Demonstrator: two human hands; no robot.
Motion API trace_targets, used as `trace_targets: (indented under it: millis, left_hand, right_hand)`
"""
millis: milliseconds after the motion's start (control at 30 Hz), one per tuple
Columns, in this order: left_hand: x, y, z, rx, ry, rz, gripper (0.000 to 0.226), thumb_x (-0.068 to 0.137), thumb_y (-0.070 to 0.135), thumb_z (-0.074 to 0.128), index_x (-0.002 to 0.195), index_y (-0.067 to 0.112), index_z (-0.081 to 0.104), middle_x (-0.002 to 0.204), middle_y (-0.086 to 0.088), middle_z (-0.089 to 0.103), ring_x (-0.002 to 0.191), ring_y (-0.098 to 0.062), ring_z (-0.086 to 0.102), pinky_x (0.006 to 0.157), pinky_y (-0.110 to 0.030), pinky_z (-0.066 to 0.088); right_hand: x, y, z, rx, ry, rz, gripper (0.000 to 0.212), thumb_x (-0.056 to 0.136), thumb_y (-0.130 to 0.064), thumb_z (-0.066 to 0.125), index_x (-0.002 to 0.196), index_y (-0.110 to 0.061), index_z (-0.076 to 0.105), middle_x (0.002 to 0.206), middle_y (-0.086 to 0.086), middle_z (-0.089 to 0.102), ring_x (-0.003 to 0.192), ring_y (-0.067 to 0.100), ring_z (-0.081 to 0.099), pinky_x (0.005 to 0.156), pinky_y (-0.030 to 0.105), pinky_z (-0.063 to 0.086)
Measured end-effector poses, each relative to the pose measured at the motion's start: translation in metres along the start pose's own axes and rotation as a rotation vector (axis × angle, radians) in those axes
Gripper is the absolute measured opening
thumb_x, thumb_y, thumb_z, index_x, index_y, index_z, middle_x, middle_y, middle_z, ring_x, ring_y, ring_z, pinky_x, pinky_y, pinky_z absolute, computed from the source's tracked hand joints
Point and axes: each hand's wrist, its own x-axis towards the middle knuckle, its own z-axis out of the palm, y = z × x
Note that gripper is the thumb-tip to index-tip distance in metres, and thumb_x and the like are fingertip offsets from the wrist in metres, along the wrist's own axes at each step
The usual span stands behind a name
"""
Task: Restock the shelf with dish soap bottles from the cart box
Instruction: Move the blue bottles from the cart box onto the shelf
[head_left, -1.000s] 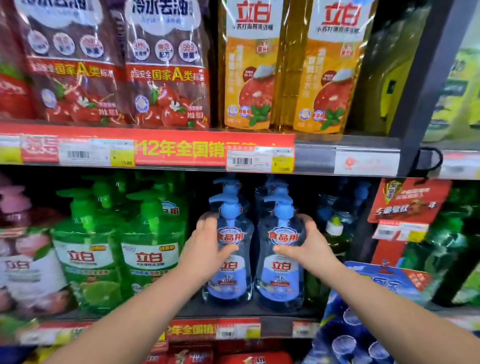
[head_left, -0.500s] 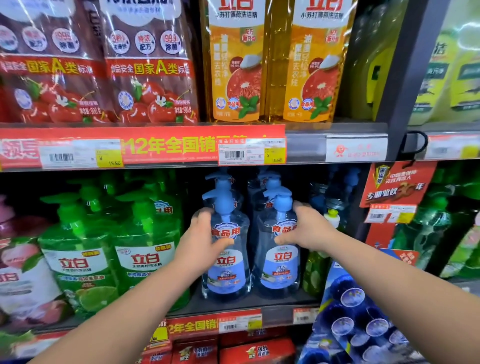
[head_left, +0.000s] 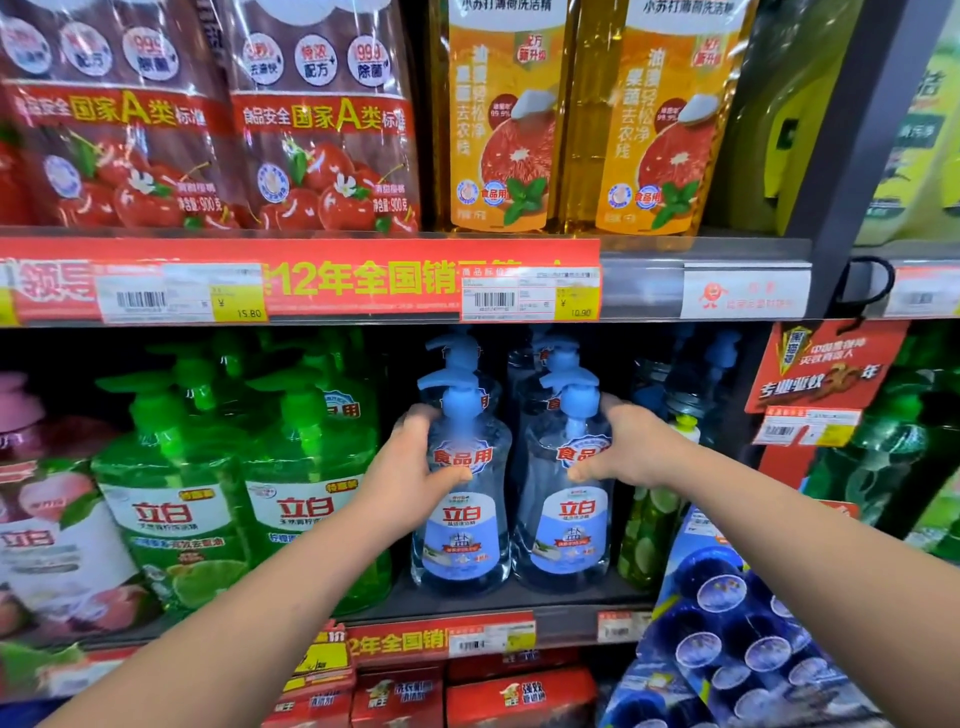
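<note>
Left hand grips one clear, waisted plastic bottle — right hand grips its glossy, blue-pumped twin.

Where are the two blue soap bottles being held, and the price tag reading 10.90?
left blue bottle (head_left: 460, 538): head view, on its front label.
right blue bottle (head_left: 574, 532): head view, on its front label.
10.90 price tag (head_left: 576, 302): head view, on its yellow part.

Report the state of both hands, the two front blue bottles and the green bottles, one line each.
left hand: grips the shoulder of the left blue bottle.
right hand: grips the shoulder of the right blue bottle.
left blue bottle: upright on the shelf, pump fitted, held.
right blue bottle: upright on the shelf, pump fitted, held.
green bottles: upright, untouched.
</note>
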Motion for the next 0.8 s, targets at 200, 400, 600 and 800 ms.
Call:
trace_targets:
  millis: [200,400,600,800]
  left_hand:
    - [-0.003,0.001,0.003,0.006,0.005,-0.010,0.065,0.079,0.022,0.072,0.132,0.015,0.036,0.132,-0.007,0.048,0.114,-0.021,0.054,0.096,-0.034,0.044]
    - [-0.005,0.010,0.005,0.212,0.027,-0.051,0.074,0.080,0.031,0.070,0.140,0.017,0.029,0.143,-0.011,0.035,0.127,-0.029,0.043,0.105,-0.039,0.037]
    - [-0.015,0.030,0.006,0.397,0.076,-0.119,0.072,0.084,0.032,0.065,0.143,0.016,0.027,0.147,-0.010,0.027,0.131,-0.030,0.035,0.109,-0.042,0.034]
    - [-0.029,0.042,0.005,0.376,0.094,-0.164,0.087,0.085,0.031,0.065,0.149,0.010,0.010,0.149,-0.013,0.026,0.136,-0.028,0.029,0.114,-0.041,0.029]
  right_hand:
    - [-0.004,0.001,0.003,-0.002,0.018,0.030,0.085,0.069,-0.032,0.082,0.139,-0.015,0.037,0.136,0.006,0.052,0.122,0.025,0.051,0.099,0.032,0.042]
    - [-0.008,-0.001,0.009,-0.052,0.040,0.034,0.087,0.069,-0.035,0.080,0.140,-0.018,0.033,0.140,0.008,0.044,0.125,0.026,0.048,0.096,0.029,0.039]
    - [-0.012,-0.001,0.013,0.021,0.053,0.035,0.085,0.072,-0.030,0.078,0.140,-0.013,0.030,0.144,0.013,0.034,0.124,0.030,0.048,0.097,0.032,0.041]
    - [-0.050,0.003,0.023,0.075,0.246,-0.171,0.084,0.083,-0.024,0.067,0.149,-0.017,0.015,0.159,0.003,0.007,0.139,0.022,0.033,0.105,0.030,0.035]
